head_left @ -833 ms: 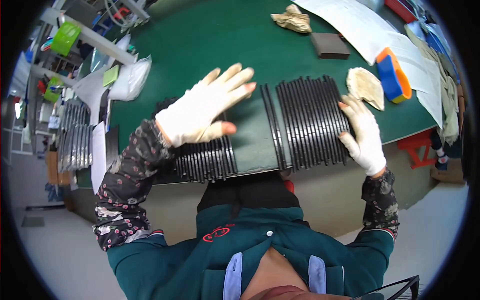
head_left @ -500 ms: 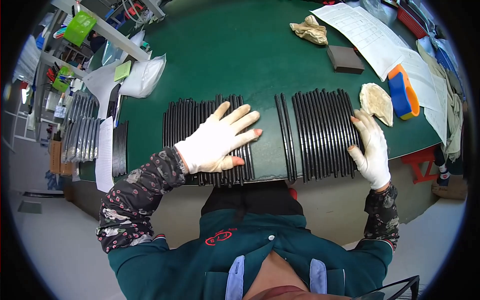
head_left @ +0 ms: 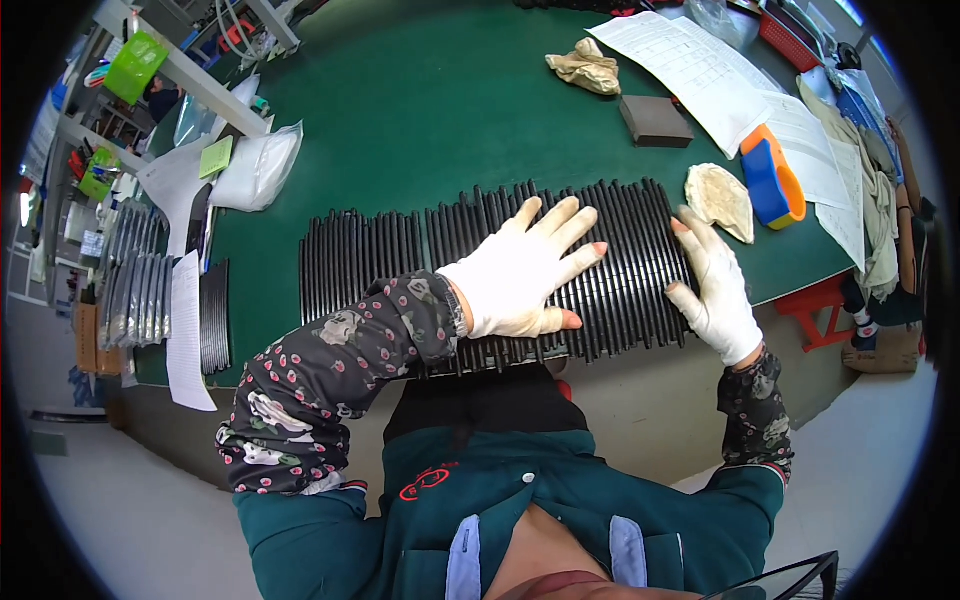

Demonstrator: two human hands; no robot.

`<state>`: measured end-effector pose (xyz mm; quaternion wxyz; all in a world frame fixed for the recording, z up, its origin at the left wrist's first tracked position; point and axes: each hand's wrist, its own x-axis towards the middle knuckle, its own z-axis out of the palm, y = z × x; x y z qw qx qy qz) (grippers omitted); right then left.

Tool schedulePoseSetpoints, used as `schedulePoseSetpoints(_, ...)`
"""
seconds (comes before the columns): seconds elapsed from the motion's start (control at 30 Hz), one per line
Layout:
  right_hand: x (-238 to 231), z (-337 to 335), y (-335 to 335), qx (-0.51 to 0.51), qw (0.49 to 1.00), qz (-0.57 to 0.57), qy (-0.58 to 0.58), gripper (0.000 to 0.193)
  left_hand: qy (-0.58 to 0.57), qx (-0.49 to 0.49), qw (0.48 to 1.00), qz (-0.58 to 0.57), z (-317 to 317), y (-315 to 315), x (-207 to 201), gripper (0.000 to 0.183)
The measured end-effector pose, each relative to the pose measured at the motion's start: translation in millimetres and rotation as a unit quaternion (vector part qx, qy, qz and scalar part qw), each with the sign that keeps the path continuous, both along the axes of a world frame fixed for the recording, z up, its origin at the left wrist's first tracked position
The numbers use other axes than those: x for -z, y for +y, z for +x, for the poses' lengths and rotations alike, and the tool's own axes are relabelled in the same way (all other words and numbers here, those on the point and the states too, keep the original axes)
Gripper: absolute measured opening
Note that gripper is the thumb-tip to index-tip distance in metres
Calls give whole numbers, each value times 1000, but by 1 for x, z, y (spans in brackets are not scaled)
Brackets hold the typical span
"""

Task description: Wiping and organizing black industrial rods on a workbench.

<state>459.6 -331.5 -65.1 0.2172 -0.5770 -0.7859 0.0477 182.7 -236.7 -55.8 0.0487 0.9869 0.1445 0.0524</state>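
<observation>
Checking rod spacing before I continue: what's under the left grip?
Black rods lie beneath the left grip; their far and near ends show past it. The stretches directly under it are covered, so any gaps or marks there cannot be seen.

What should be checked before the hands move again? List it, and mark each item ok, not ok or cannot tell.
1. Left hand palm down over the black rods, fingers spread: ok.
2. Right hand at the right end of the row: ok.
3. Row unbroken: not ok, a narrow gap shows left of the left hand.
4. Far rod ends level: not ok, they are staggered.
5. Rods under the left palm lying straight: cannot tell, the hand hides them.
6. Brown block and orange-and-blue object clear of the rods: ok.
</observation>
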Motion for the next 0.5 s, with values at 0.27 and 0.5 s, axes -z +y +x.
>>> schedulePoseSetpoints(0.27,-5,-2,16,-73,994,-7,-78,66,-46,-1,999,-7,26,2,1,81)
schedulePoseSetpoints(0.5,12,48,20,-39,997,-13,-69,64,-77,-15,997,-27,87,1,17,81)
